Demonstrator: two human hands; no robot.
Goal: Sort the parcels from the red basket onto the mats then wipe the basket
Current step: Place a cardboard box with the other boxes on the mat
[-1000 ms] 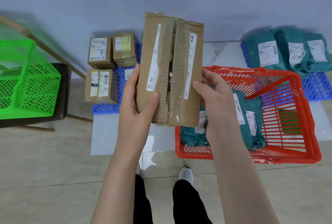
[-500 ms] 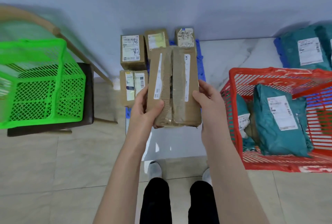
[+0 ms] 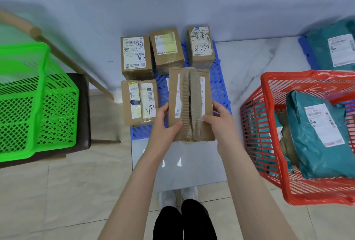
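I hold a long brown cardboard parcel point(image 3: 190, 103) with a torn, taped top over the blue mat point(image 3: 220, 87). My left hand point(image 3: 165, 124) grips its left edge and my right hand point(image 3: 218, 119) grips its right edge. Several brown boxes stand on the mat: one at the back left point(image 3: 135, 57), one beside it point(image 3: 166, 48), one at the back right point(image 3: 200, 46) and a taped pair point(image 3: 141, 101) in front. The red basket point(image 3: 272, 166) on the right holds teal bag parcels point(image 3: 317, 134).
A green basket point(image 3: 32, 97) sits on a dark stool point(image 3: 84, 109) at the left, with a wooden pole leaning behind it. A second blue mat point(image 3: 305, 51) with teal bags point(image 3: 334, 49) lies at the far right. My legs and shoes are below.
The parcel has gone down and forward from chest height toward the blue mat. My view has turned left, so the red basket has shifted toward the right edge.
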